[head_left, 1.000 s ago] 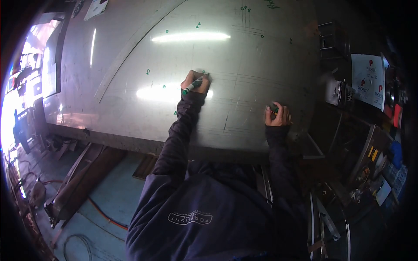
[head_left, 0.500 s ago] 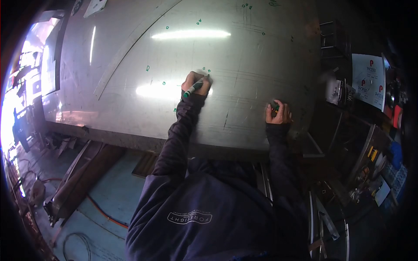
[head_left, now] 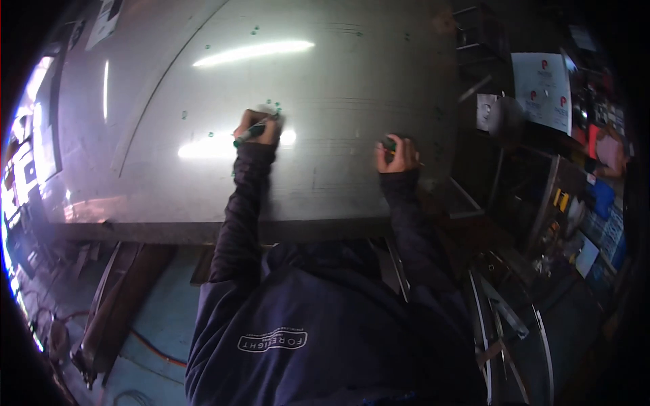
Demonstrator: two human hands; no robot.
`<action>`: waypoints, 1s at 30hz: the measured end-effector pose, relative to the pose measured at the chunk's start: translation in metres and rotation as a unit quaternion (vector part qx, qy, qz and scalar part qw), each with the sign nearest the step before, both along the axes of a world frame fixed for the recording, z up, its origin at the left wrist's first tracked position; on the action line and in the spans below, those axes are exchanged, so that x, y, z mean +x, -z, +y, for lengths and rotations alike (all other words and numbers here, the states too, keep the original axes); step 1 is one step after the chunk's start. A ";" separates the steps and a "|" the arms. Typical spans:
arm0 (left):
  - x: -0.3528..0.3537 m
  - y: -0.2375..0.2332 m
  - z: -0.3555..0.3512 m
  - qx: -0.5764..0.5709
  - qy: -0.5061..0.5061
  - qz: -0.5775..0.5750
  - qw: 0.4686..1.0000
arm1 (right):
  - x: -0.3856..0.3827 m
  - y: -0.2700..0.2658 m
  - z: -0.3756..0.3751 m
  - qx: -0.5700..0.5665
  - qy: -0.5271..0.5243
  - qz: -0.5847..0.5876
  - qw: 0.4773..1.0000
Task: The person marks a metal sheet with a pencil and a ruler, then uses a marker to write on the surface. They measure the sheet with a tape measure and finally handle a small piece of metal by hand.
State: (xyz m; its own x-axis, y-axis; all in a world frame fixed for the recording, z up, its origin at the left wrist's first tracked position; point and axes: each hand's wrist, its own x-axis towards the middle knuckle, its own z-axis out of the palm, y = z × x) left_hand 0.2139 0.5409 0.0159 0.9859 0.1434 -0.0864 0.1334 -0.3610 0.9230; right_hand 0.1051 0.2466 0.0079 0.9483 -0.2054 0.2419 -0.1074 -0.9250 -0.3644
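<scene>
My left hand, slightly blurred, is closed around a green-and-white marker. It is over a shiny metal sheet, just below several small green marks. To the right, my right hand rests on the sheet with its fingers curled. Between its fingers is a small green object, perhaps a marker cap, and a thin yellow stick like a pencil pokes out. Faint straight lines and more green marks are spread over the sheet.
A long thin strip lies slanted across the sheet's left side. Nearest my body runs the sheet's front edge. White boards with red logos stand at the right, beside dark racks. Metal bars and a hose are below.
The whole view has shifted, so sheet and hands appear further left. My left hand has moved slightly on the sheet, and another small green mark shows beside it. My right hand keeps its grip.
</scene>
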 end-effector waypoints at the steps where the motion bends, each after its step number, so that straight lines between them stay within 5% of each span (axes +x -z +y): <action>1: -0.005 0.000 0.002 -0.013 -0.004 -0.008 1.000 | 0.000 0.004 -0.001 0.000 -0.002 -0.005 1.000; 30: -0.051 0.010 0.012 0.088 -0.015 -0.039 0.995 | 0.001 0.013 0.002 -0.010 -0.012 -0.038 0.999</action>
